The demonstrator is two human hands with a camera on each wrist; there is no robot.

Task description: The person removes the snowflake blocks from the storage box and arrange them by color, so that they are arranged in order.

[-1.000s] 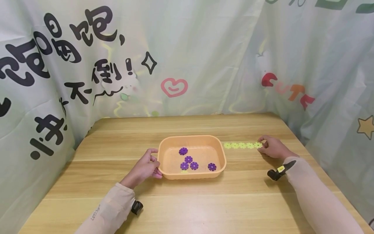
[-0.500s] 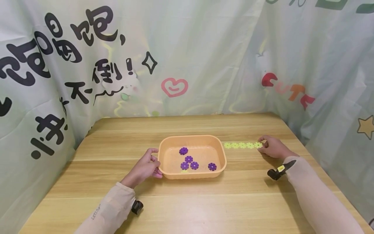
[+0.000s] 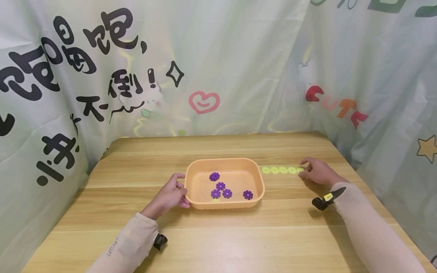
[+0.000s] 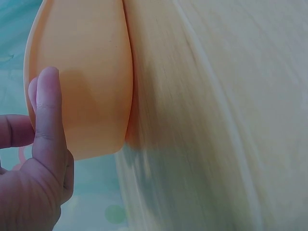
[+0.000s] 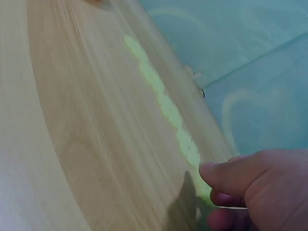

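An orange plastic tray [image 3: 223, 205] stands mid-table in the head view, with several purple snowflake discs [image 3: 227, 193] on its floor. A bit of yellow disc [image 3: 216, 200] peeks from under one of them. My left hand [image 3: 170, 192] grips the tray's left end; the left wrist view has the thumb along the tray's outer wall [image 4: 91, 96]. To the tray's right, several yellow snowflake discs [image 3: 283, 170] lie flat in a straight row. At the row's right end is my right hand [image 3: 320, 172], thumb and forefinger spread apart about the last disc, which the thumb partly hides.
The wooden table [image 3: 218, 239] reaches back to a printed curtain [image 3: 246, 76], which also hangs along both sides. Black wrist cameras are strapped on both sleeves. The yellow row lies well inside the table's right edge.
The right thumb has shifted a little left over the last yellow disc, and the forefinger has lifted off it. Left hand, tray and purple discs stay in place.
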